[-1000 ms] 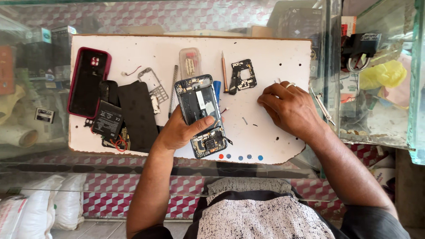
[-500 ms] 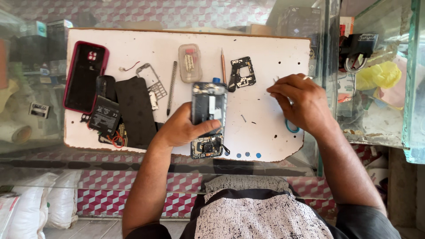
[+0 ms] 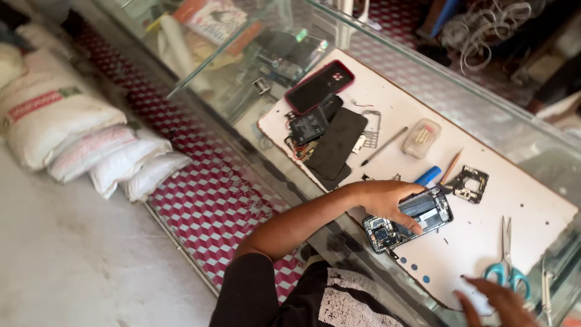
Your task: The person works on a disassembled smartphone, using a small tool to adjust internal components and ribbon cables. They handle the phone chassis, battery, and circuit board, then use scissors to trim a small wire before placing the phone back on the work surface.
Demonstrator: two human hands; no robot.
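My left hand (image 3: 384, 200) grips an opened phone (image 3: 417, 221) with its back off and its circuit parts showing, resting it on the white work board (image 3: 514, 206). My right hand (image 3: 499, 303) is at the bottom right corner of the view with its fingers apart and nothing in it, just below teal-handled scissors (image 3: 507, 266). A small square metal frame part (image 3: 471, 183), a blue tool (image 3: 428, 176) and an orange stick (image 3: 451, 166) lie just beyond the phone.
On the board's left end lie a red-cased phone (image 3: 319, 86), a black back cover (image 3: 336, 145), a thin screwdriver (image 3: 384, 146) and a small clear box (image 3: 422, 138). The board sits on a glass counter. White sacks (image 3: 78, 133) lie on the floor to the left.
The view has swung left and tilted, now showing floor and sacks. My left hand still holds the phone, laid flatter on the board. My right hand has drawn back toward the board's near right edge.
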